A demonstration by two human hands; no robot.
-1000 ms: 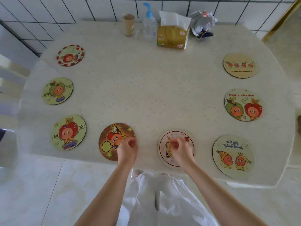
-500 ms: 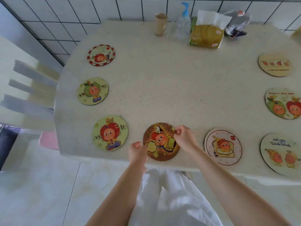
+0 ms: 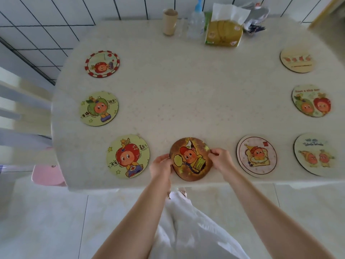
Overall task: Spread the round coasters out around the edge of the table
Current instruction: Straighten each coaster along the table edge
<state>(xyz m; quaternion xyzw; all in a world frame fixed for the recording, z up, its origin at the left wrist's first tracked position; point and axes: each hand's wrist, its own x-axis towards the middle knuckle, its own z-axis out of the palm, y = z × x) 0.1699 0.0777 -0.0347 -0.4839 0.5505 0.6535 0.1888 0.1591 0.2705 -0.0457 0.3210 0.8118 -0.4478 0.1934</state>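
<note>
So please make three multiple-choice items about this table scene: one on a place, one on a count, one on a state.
1. Where does the tissue pack stand?
A. far edge, by the wall
B. table centre
C. near edge

2. How many round coasters lie on the table?
A. six
B. eight
C. ten

3. What holds the brown coaster?
A. nothing
B. left hand only
C. both hands

Answers:
1 A: it stands beside the pump bottle, by the wall.
2 B: three left, two near, three right.
3 C: the left hand and the right hand grip opposite rims.
</note>
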